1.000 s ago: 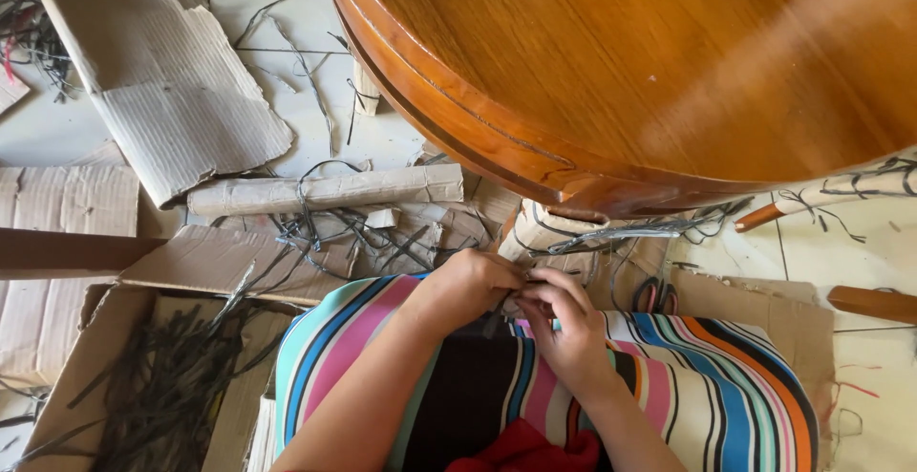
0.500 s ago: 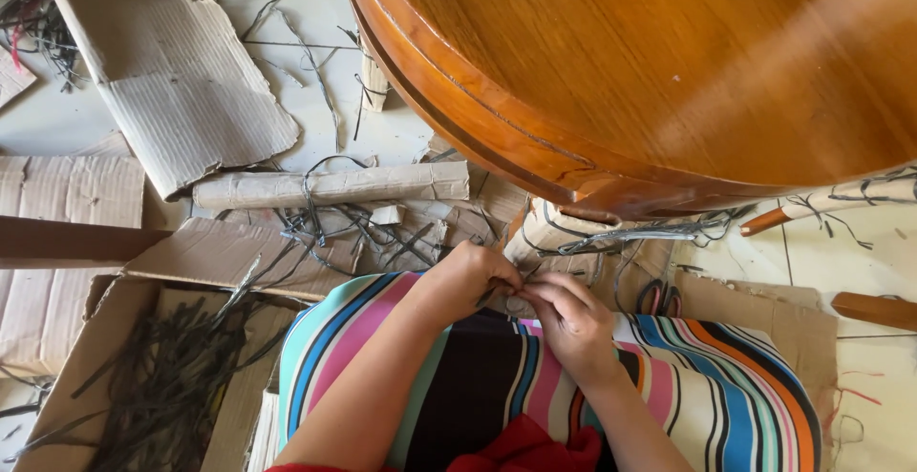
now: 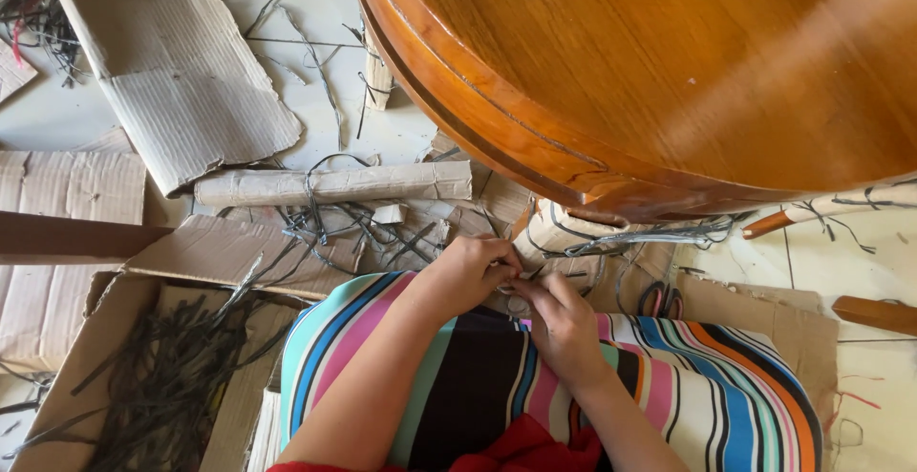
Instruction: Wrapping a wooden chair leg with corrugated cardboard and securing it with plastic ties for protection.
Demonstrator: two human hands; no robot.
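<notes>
At your nine o'clock an open cardboard box (image 3: 86, 376) holds a heap of dark strips (image 3: 162, 386), and a rolled cardboard tube (image 3: 334, 185) lies at eleven. Over your striped cloth (image 3: 726, 386), your left hand (image 3: 468, 271) and right hand (image 3: 564, 329) meet at twelve, fingers curled and pinched together on a thin dark strand (image 3: 508, 281). The round wooden table (image 3: 669, 61) fills one to two o'clock.
</notes>
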